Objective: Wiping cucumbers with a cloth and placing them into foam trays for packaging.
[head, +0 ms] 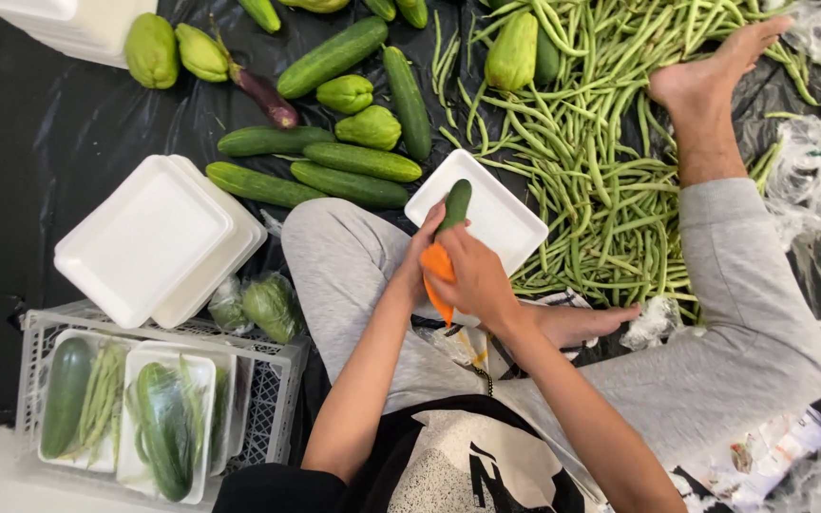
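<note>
I sit on a black sheet with my legs in grey trousers. My right hand (pixel 475 275) is closed around an orange carrot (pixel 436 264) and a green cucumber (pixel 454 204) held together. My left hand (pixel 420 255) touches the same bundle from the left, mostly hidden behind the right hand. The cucumber's tip lies over a white foam tray (pixel 505 223) that rests beside my knee. A large heap of green beans (pixel 591 142) spreads to the right of the tray, under my bare foot (pixel 705 76).
Loose cucumbers (pixel 353 161), chayotes (pixel 370 126) and an eggplant (pixel 263 93) lie ahead. A stack of foam trays (pixel 154 237) sits at left. A white crate (pixel 273 380) at lower left holds wrapped trays of vegetables. Clear plastic wrap (pixel 814 161) lies at right.
</note>
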